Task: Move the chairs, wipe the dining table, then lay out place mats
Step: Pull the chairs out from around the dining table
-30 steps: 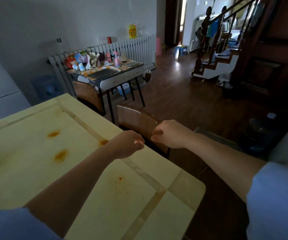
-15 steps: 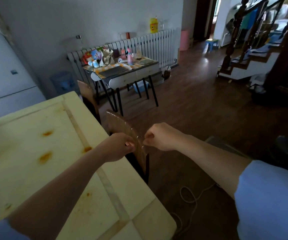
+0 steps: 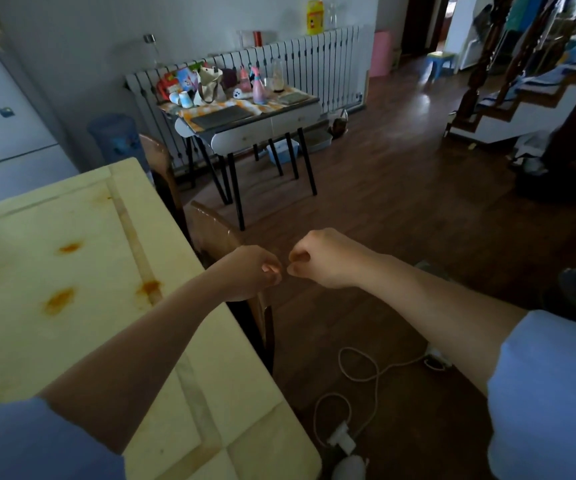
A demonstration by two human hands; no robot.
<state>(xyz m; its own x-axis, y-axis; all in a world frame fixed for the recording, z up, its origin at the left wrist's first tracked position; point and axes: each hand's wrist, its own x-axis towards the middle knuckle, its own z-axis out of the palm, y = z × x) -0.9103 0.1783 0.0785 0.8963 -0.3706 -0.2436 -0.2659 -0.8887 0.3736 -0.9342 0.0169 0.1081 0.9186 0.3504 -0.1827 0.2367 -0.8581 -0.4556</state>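
Right now both hands are curled into fists over the near chair (image 3: 215, 233), which stands tight against the long edge of the pale bench (image 3: 82, 258). The left hand (image 3: 250, 271) grips its top rail; the right hand (image 3: 324, 258) is closed beside it, on what I cannot tell. 3 orange stains (image 3: 58, 300) mark the bench. A white cable (image 3: 359, 375) loops across the floor.
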